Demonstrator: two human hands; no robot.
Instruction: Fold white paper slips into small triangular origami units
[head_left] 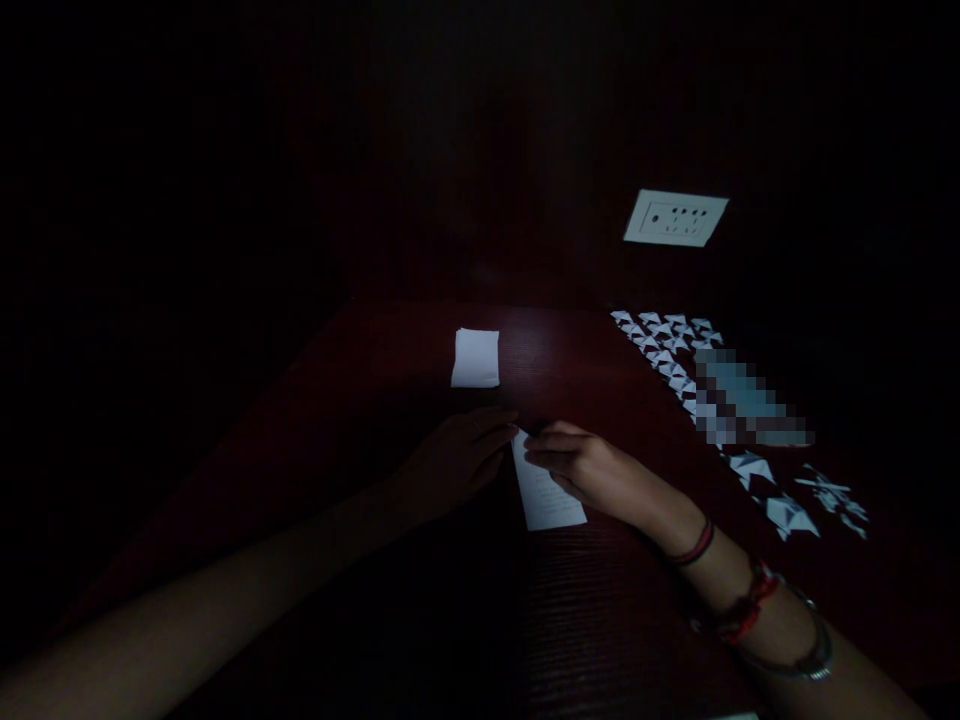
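Observation:
A white sheet of paper [553, 505] with faint lines of print lies on the dark red table, its upper end under my fingers. My left hand [466, 455] is in shadow, its fingertips closed at the sheet's upper left corner. From the other side my right hand [581, 462] presses its closed fingers on the upper right part of the sheet; bracelets circle that wrist. Just beyond my hands rests a small stack of square white paper [475, 358].
Rows of folded paper pieces [660, 358] line the table's right side, with larger folded pieces [789, 515] nearer me. Beside them are thin paper scraps [831, 495] and a blurred-out bluish object [746, 390]. A wall socket [676, 218] is at the back right. The surroundings are very dark.

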